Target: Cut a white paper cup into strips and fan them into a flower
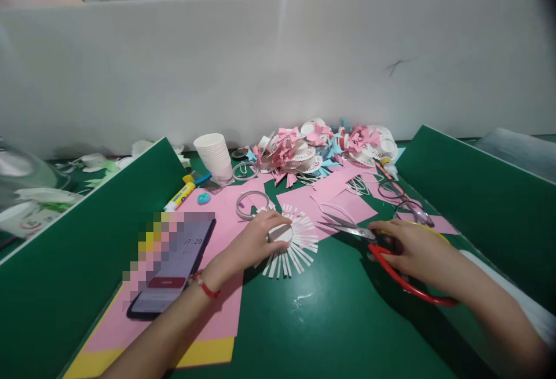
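My left hand point(252, 243) is closed on a white paper cup point(289, 243) that is cut into strips fanned out flat on the green table point(330, 315). My right hand point(417, 248) rests on the red handles of a pair of scissors point(351, 230), fingers curled around them. The scissors lie on the table with closed blades pointing left toward the cut cup. A red bracelet sits on my left wrist.
A phone point(174, 272) lies on pink paper sheets point(226, 309) over a yellow sheet at the left. A stack of white cups point(214, 157), a glue stick point(180, 196), wire rings point(249, 199) and a heap of pink and white paper flowers point(321, 147) lie further back. Green dividers flank both sides.
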{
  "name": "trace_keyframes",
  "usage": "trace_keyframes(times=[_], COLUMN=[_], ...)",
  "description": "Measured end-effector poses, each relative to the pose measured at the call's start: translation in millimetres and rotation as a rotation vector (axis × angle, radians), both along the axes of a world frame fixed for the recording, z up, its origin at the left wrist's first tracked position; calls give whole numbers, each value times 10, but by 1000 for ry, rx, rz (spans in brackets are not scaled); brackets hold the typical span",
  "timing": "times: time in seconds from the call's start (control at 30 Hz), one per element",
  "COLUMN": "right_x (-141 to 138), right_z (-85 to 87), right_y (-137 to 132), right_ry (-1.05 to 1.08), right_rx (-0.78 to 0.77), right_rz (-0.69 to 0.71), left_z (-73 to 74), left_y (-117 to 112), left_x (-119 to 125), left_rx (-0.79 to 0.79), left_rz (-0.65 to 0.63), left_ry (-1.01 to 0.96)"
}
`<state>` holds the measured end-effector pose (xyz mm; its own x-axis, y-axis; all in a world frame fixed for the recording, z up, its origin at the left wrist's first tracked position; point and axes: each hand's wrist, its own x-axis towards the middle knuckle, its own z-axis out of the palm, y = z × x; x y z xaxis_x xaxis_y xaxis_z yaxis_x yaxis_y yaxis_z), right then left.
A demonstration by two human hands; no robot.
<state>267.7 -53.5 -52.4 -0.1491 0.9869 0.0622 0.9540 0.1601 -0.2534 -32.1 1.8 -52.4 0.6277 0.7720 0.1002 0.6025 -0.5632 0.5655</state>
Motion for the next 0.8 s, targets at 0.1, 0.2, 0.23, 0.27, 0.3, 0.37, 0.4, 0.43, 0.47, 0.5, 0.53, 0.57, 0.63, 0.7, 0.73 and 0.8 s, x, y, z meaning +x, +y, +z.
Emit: trace_keyframes(times=[0.1,0.2,0.23,0.27,0.3,0.37,0.4,0.43,0.47,0.5,0.53,0.57,0.63,0.7,0.73,0.8], right_x=[-55,-214,-295,-388,-488,-685,-769,-837,-887,-919,-936,-940,-929,-911,-906,-908], right_z=[-61,-67,-60,-52,-47,-54,-69,-90,-116,-143,-169,-192,-226,-250,-259,-275], right_y=[50,80,79,70,53,5,-22,-46,-66,-80,-88,-90,-79,-59,-50,-37], right_ry=[-60,8,51,106,191,333,339,317,283,239,193,147,68,8,-17,-69], right_rx=[13,85,122,157,162,109,81,86,75,72,72,73,97,146,175,236], right_rz=[4,14,30,58,129,314,379,419,438,453,461,467,487,526,552,614], left_z=[-21,-55,-73,-94,-116,-162,-185,-206,-226,-243,-257,-267,-275,-270,-264,-255], left_y=[22,14,-2,-26,-57,-134,-174,-211,-243,-268,-286,-298,-310,-319,-326,-344], left_x=[5,4,7,13,24,56,76,94,111,123,131,135,131,121,118,119], left_rx=[-38,-46,-45,-43,-41,-29,-21,-13,-5,-1,3,5,11,23,31,54], left_rz=[60,72,68,65,61,54,48,47,52,60,69,75,74,50,34,7], left_ry=[-17,-56,-74,-93,-109,-135,-139,-141,-141,-139,-136,-130,-105,-63,-34,43])
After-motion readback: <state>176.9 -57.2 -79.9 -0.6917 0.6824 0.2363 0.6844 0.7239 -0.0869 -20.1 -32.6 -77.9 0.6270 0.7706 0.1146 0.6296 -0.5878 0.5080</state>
